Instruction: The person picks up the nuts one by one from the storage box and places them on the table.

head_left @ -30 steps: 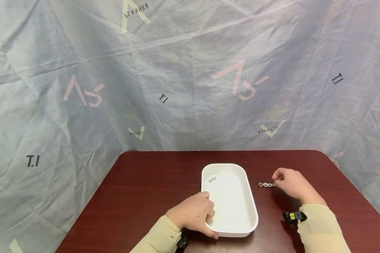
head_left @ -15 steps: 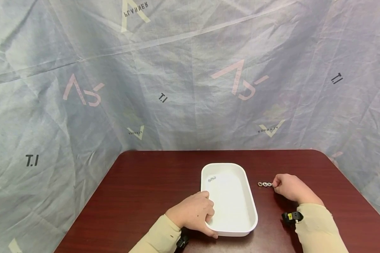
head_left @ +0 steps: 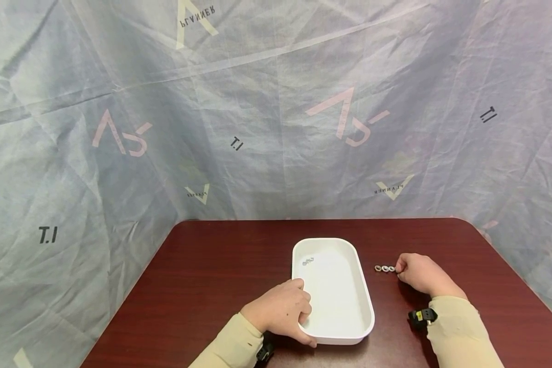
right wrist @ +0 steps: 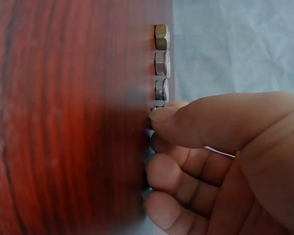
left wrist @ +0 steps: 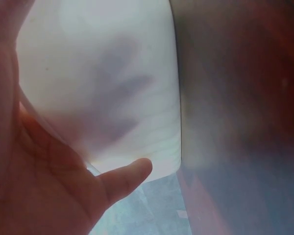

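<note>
My left hand grips the near left corner of a white plastic tray, fingers over the rim and thumb against the outside wall. To the right of the tray lies a row of metal hex nuts: a brass-tinted nut, a silver nut and a smaller silver nut. At the row's right end my right hand pinches another small nut between thumb and forefinger, down at the tabletop. The fingers cover most of that nut.
A few small shiny metal pieces, too small to tell apart, lie in the tray's far left part. The dark red wooden table ends at a grey printed cloth behind. Each wrist wears a black camera.
My right hand has come down and slightly toward me onto the rightmost nut, which its fingers now pinch and mostly cover. The left hand and tray have stayed put.
</note>
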Tool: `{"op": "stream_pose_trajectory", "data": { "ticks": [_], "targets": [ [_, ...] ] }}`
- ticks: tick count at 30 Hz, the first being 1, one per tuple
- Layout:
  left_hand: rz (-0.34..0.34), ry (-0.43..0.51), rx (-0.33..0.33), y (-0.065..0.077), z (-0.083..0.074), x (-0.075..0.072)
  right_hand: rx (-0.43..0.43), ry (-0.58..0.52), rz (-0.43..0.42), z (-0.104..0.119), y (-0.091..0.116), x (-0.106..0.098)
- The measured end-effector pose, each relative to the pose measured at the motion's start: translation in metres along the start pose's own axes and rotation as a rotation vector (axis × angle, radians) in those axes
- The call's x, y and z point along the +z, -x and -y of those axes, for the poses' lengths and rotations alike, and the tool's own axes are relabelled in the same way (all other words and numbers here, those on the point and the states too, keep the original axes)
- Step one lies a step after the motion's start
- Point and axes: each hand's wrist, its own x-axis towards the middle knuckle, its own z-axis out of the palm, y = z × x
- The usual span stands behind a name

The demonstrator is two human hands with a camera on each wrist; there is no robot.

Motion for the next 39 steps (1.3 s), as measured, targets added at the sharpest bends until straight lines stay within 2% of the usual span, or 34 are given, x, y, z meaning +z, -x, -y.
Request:
{"op": "stream_pose_trajectory", "data": {
  "ticks": [18,28,35,39],
  "targets": [
    [-0.002,0.006,0.003,0.0,0.0,0.003,0.011,-0.045,-0.004,0.01,0.003,-0.008],
    [-0.03,-0.003,0.004,0.0,0.001,-0.001,-0.068,-0.001,-0.067,0.037,-0.001,-0.017],
    [-0.032,-0.007,0.008,0.0,0.001,0.0,-0.086,-0.045,-0.065,0.061,0.004,-0.024],
    [-0.008,0.004,-0.001,0.0,0.001,0.0,-0.102,-0.064,-0.064,0.072,0.006,-0.024]
  ]
}}
